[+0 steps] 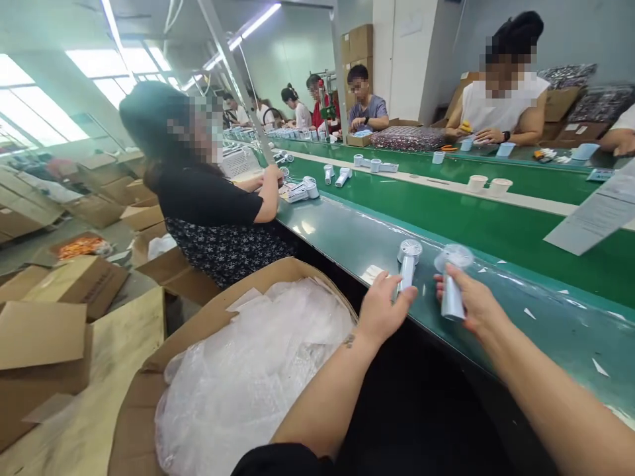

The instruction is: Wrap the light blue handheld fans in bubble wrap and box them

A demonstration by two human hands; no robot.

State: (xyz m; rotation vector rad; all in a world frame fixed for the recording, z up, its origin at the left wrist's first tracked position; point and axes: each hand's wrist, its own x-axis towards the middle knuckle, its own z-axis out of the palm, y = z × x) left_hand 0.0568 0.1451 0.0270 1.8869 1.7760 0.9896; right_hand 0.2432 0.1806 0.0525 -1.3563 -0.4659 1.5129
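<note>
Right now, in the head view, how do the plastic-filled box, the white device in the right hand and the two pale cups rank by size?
Plastic-filled box
White device in the right hand
Left pale cup and right pale cup: too alike to rank

gap between left device, right device; carton leftward

1. The fan in the right hand is light blue.
2. The other fan, by the left hand, has a light blue handle.
3. Past both hands, the belt is bright green with a whitish stripe.
4. Left of the left hand, the box is brown, the bags whitish.
5. Farther left, black clothes have little pale flowers below.
</note>
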